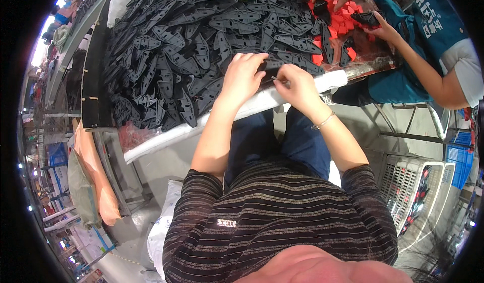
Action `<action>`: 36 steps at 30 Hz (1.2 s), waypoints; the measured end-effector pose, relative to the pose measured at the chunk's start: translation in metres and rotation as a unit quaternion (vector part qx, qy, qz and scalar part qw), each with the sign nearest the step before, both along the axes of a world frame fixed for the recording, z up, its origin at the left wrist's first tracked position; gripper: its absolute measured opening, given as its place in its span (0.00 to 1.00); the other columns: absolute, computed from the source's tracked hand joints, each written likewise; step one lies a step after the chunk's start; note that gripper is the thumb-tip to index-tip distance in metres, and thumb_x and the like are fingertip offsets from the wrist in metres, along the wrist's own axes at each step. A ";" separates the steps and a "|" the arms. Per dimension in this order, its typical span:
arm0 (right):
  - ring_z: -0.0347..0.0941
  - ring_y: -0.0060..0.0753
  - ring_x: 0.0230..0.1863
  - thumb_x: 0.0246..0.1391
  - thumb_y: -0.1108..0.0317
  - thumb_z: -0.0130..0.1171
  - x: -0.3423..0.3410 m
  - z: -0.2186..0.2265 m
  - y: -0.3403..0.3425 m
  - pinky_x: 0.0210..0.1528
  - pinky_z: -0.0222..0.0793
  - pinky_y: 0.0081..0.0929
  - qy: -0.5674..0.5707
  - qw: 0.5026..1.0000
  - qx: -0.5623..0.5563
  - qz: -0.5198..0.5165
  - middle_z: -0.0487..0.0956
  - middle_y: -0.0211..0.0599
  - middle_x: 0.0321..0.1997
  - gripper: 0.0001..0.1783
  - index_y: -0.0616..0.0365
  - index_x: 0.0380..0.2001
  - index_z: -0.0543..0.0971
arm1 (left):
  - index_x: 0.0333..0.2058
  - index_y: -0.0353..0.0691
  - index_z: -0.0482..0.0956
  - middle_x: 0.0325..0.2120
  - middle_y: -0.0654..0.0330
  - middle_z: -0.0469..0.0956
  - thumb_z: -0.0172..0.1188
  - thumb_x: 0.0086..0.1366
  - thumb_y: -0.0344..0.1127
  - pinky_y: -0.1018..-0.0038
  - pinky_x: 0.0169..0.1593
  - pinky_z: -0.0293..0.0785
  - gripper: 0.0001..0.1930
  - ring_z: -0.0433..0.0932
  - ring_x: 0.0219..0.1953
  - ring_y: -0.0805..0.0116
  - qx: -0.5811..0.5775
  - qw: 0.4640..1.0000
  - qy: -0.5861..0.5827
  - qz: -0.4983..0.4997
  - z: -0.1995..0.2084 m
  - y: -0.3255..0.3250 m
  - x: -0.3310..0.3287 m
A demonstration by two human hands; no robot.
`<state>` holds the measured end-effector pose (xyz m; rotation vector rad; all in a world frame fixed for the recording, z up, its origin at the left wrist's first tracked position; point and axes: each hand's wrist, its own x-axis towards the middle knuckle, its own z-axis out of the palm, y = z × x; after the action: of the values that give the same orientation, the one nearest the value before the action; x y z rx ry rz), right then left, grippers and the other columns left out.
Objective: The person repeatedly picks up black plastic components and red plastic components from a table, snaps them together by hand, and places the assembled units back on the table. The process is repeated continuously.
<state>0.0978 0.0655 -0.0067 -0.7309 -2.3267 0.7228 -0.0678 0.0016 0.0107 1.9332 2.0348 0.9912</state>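
My left hand [243,81] is at the near edge of the table, its fingers curled over a dark grey plastic part [270,70] that is mostly hidden between my hands. Close beside it, my right hand [298,87] is closed in a pinch. A tiny light-coloured piece shows at its fingertips, too small to name. Beyond both hands spreads a deep heap of long, leaf-shaped dark grey plastic parts [194,51] with holes in them.
A co-worker's hands [384,31] handle dark parts over a pile of small red pieces [345,21] at the far right. White padding [176,138] lines the table's near edge. A pale plastic crate [401,190] stands low at right; a white sack [164,220] lies at left.
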 end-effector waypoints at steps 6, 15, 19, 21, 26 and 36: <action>0.71 0.15 0.30 0.51 0.76 0.56 0.015 -0.003 -0.003 0.35 0.67 0.14 0.228 0.920 -0.316 -0.037 0.74 0.25 0.27 0.07 0.62 0.35 0.75 | 0.48 0.32 0.71 0.40 0.56 0.76 0.53 0.62 0.27 0.75 0.47 0.72 0.16 0.75 0.42 0.70 0.135 0.865 -0.480 0.051 -0.001 -0.001 0.003; 0.71 0.14 0.31 0.50 0.76 0.59 0.003 0.024 -0.015 0.35 0.68 0.14 0.253 0.918 -0.306 0.012 0.76 0.27 0.29 0.06 0.62 0.33 0.76 | 0.47 0.29 0.72 0.38 0.58 0.76 0.57 0.60 0.26 0.80 0.44 0.71 0.16 0.74 0.38 0.75 0.123 0.797 -0.591 0.023 0.002 -0.019 0.033; 0.71 0.14 0.30 0.50 0.76 0.59 0.007 0.025 -0.016 0.34 0.67 0.14 0.259 0.906 -0.334 -0.003 0.77 0.27 0.29 0.06 0.63 0.33 0.75 | 0.47 0.30 0.73 0.37 0.59 0.77 0.57 0.60 0.26 0.81 0.44 0.71 0.15 0.74 0.38 0.76 0.126 0.803 -0.581 0.028 0.003 -0.021 0.034; 0.71 0.14 0.29 0.50 0.76 0.59 0.008 0.023 -0.014 0.33 0.68 0.14 0.260 0.906 -0.334 -0.008 0.77 0.27 0.28 0.06 0.63 0.33 0.75 | 0.47 0.30 0.73 0.37 0.59 0.77 0.57 0.60 0.25 0.81 0.44 0.71 0.15 0.74 0.38 0.76 0.132 0.801 -0.582 0.033 0.002 -0.021 0.033; 0.72 0.15 0.29 0.50 0.75 0.60 0.009 0.030 -0.016 0.33 0.68 0.14 0.217 0.924 -0.315 -0.006 0.77 0.28 0.28 0.05 0.64 0.31 0.76 | 0.46 0.30 0.74 0.38 0.59 0.77 0.58 0.60 0.25 0.81 0.43 0.71 0.15 0.74 0.39 0.76 0.128 0.829 -0.543 0.033 -0.001 -0.023 0.035; 0.72 0.15 0.30 0.51 0.77 0.58 0.010 0.025 -0.019 0.35 0.69 0.14 0.316 0.880 -0.354 -0.008 0.77 0.29 0.29 0.04 0.64 0.31 0.75 | 0.45 0.30 0.74 0.37 0.59 0.77 0.57 0.60 0.25 0.82 0.42 0.71 0.13 0.75 0.38 0.76 0.159 0.801 -0.577 0.024 0.003 -0.019 0.041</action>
<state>0.1074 0.0464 0.0180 -0.6626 -1.4346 1.5720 -0.0272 -0.0178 0.0138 0.8379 1.1957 1.9423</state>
